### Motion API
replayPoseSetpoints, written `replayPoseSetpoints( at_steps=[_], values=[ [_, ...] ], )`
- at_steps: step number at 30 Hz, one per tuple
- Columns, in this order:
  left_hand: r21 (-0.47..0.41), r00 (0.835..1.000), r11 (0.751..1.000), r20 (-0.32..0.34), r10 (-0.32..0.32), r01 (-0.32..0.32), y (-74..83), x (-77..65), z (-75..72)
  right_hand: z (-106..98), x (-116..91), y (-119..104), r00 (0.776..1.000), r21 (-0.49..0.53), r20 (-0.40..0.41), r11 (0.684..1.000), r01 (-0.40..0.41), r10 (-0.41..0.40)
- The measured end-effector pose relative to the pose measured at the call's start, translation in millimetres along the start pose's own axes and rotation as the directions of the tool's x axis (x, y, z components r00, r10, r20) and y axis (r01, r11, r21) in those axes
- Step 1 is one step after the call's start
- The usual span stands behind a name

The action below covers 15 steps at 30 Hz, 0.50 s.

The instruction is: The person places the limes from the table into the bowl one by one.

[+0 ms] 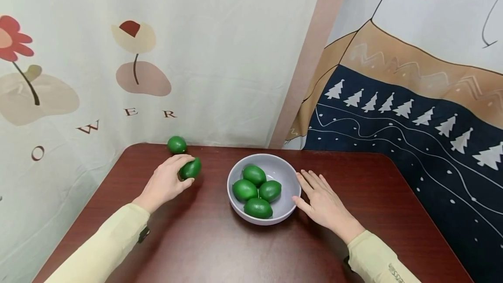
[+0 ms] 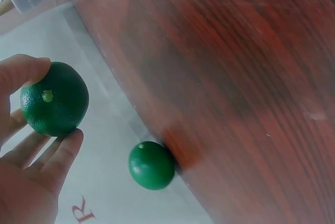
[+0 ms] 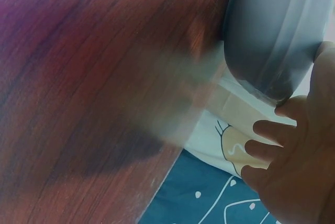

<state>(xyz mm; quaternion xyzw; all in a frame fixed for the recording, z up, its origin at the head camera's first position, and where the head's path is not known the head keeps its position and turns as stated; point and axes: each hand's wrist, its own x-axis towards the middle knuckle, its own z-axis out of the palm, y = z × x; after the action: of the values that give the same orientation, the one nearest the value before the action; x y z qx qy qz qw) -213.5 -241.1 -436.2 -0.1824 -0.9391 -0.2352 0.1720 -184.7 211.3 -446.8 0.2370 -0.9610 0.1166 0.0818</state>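
My left hand [image 1: 169,180] grips a green lime [image 1: 191,168] between thumb and fingers over the left part of the table. In the left wrist view that lime [image 2: 55,99] has its pale stem end showing, the thumb on one side and fingertips beneath. A second lime [image 1: 177,144] lies behind it at the table's back edge. My right hand [image 1: 324,202] has its fingers extended, with fingertips and thumb at the right rim of a lavender-grey bowl [image 1: 286,174]. Several limes [image 1: 258,208] sit together inside the bowl.
The dark red wood-grain table [image 1: 243,257] ends at a back edge against a pale printed curtain [image 1: 220,56]. On the right hangs a navy cloth [image 1: 393,130] with white trees. Dark bands [image 1: 143,234] circle both wrists at the sleeves.
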Motion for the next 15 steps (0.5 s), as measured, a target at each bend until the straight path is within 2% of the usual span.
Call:
replayPoseSetpoints(
  at_steps=[15],
  values=[
    [-0.044, 0.997, 0.996, -0.026, 0.071, -0.072, 29.4, 6.9, -0.5, 0, 0, 1, 1.0, 0.001, 0.003, 1.0, 0.004, -0.004]
  ],
)
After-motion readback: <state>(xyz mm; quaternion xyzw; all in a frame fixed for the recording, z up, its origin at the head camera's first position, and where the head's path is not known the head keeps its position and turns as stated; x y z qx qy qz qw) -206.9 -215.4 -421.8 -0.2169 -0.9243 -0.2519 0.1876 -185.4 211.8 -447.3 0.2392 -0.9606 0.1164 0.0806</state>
